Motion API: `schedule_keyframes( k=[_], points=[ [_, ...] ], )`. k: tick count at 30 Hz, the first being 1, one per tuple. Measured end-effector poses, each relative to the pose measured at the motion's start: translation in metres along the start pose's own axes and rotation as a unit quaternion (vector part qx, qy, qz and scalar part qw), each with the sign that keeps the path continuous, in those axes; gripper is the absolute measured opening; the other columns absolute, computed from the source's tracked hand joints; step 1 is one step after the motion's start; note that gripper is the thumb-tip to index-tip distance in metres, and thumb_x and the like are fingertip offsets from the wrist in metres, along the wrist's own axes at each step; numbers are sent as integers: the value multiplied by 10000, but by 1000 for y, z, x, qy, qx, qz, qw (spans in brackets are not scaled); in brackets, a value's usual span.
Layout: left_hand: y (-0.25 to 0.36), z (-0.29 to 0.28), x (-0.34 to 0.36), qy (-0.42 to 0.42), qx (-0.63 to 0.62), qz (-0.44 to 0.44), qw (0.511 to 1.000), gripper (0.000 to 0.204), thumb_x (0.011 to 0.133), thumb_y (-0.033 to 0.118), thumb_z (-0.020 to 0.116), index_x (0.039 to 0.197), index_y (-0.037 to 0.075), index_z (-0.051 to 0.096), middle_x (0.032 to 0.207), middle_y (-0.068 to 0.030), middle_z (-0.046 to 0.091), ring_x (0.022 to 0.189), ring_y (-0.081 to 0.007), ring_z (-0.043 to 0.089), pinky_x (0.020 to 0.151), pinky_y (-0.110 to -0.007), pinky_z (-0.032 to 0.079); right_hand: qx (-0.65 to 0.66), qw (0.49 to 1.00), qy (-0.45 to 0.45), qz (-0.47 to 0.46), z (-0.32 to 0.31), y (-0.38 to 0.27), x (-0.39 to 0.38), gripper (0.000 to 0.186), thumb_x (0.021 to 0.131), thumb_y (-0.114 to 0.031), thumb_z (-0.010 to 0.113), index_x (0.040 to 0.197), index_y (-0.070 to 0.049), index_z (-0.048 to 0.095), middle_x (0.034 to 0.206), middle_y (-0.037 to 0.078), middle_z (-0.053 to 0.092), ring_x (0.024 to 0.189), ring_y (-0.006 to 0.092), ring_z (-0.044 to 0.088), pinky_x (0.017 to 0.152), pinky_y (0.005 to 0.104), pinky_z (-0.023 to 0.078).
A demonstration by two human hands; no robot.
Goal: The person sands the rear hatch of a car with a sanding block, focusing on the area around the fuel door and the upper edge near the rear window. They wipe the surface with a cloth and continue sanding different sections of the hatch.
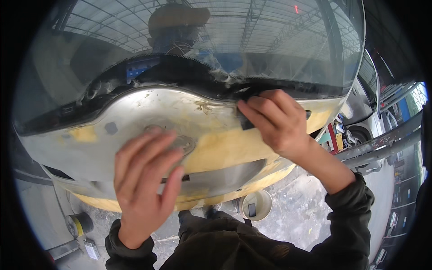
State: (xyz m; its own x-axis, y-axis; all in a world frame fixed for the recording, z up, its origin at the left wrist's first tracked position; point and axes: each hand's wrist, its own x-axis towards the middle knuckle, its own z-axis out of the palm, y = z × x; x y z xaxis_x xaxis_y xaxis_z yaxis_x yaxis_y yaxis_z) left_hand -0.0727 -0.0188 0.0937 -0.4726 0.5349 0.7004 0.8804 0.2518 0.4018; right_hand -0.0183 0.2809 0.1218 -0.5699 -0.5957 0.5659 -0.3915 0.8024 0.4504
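A car's body panel (225, 148), silver-grey with yellowish filler patches, curves in front of me below a dark glass window (261, 40). My right hand (281, 123) is closed at the panel's upper edge, right of the middle. It pinches a dark, thin sheet (245, 121) that looks like sandpaper and lies against the panel; the fingers hide part of it. My left hand (146, 177) holds nothing, its fingers apart and slightly blurred, over the panel left of the middle. Whether its fingertips touch the surface I cannot tell. Beside them shows an oval recess (186, 144).
Black trim (180, 69) runs between window and panel. On the floor below stands a pale bucket (265, 204) with a dark rectangular thing in it. A black-and-yellow roll (79, 225) sits at lower left. Another car (360, 108) is at the right, near a metal rail (378, 148).
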Motion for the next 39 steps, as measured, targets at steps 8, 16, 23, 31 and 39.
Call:
schedule_keyframes(
  k=[8,16,23,31,39],
  points=[
    [16,17,7,26,-125,-77,989,272,877,-20,780,1143,-21,720,1146,-145,763,992,-272,745,881,-343,575,224,958,44,175,-15,-49,17,355,718,-51,761,1071,-65,783,994,33,703,878,222,663,713,345,578],
    [15,32,-8,-26,-270,-198,942,106,964,9,752,1038,-43,697,890,-83,751,794,-152,755,724,-282,598,516,792,-32,325,-30,-77,-1,227,921,-69,810,1135,2,784,1028,138,742,908,276,725,750,362,572],
    [14,32,-19,-61,-248,-160,953,79,972,15,743,999,-43,696,834,-84,740,740,-157,756,655,-268,581,574,742,-50,342,-20,-88,1,220,926,-13,778,1146,-15,787,982,123,739,862,260,729,734,349,571],
    [14,38,-29,91,-194,-206,955,138,923,30,801,1056,25,770,885,-105,762,648,-135,702,600,-268,556,222,948,50,220,-24,-68,35,332,731,74,740,1044,-23,796,903,79,707,776,228,697,592,334,557],
    [11,29,-39,49,-162,-164,972,190,956,-42,709,1145,-49,726,959,-128,764,715,-160,737,649,-263,590,-11,990,51,129,9,-52,54,347,695,-126,730,1032,-45,728,887,15,575,750,153,601,505,260,484]
  ],
)
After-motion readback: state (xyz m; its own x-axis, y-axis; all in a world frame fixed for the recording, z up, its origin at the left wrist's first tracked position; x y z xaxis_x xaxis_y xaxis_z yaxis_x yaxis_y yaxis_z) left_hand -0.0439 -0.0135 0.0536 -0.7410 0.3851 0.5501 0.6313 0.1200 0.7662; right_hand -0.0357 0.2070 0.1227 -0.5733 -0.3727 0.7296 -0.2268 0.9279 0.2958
